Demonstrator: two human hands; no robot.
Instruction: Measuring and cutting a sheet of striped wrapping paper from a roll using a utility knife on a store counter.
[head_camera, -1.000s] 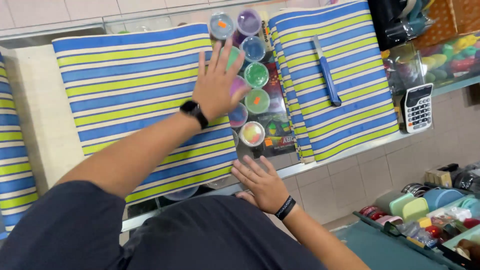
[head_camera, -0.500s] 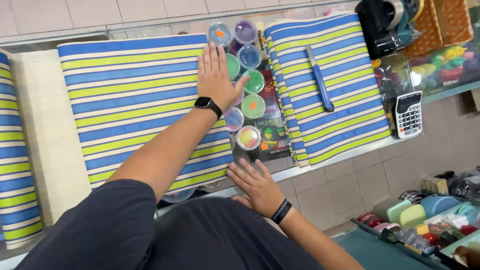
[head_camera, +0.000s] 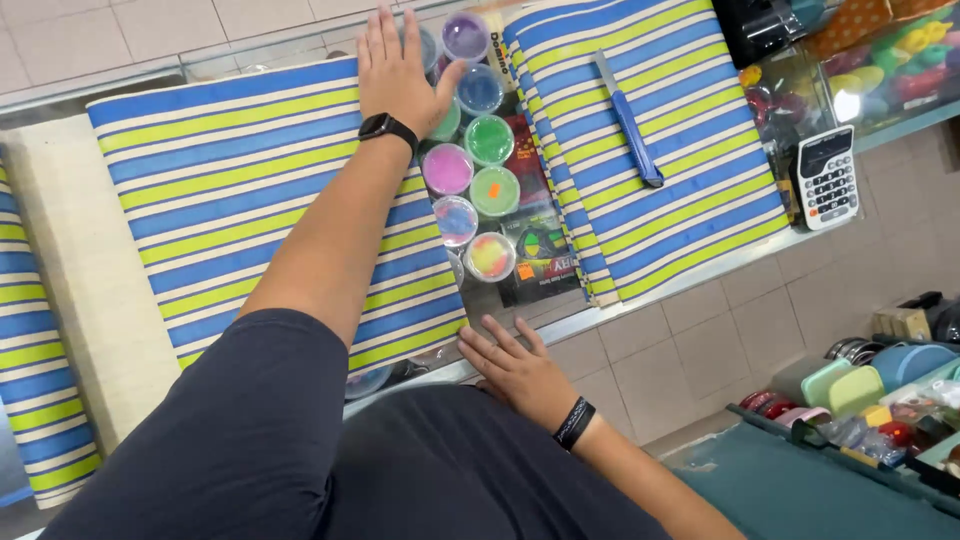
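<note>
The left hand (head_camera: 397, 70) lies spread flat on the far right corner of the striped cloth (head_camera: 250, 200), just beside the round colour pots (head_camera: 470, 170). The right hand (head_camera: 515, 365) rests open on the table's (head_camera: 600, 315) near edge. Since earlier, the left hand has slid farther away.

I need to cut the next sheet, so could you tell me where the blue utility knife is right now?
In the head view, the blue utility knife lies on the striped sheet at upper right, right of the round colour tubs and left of the calculator.
</note>
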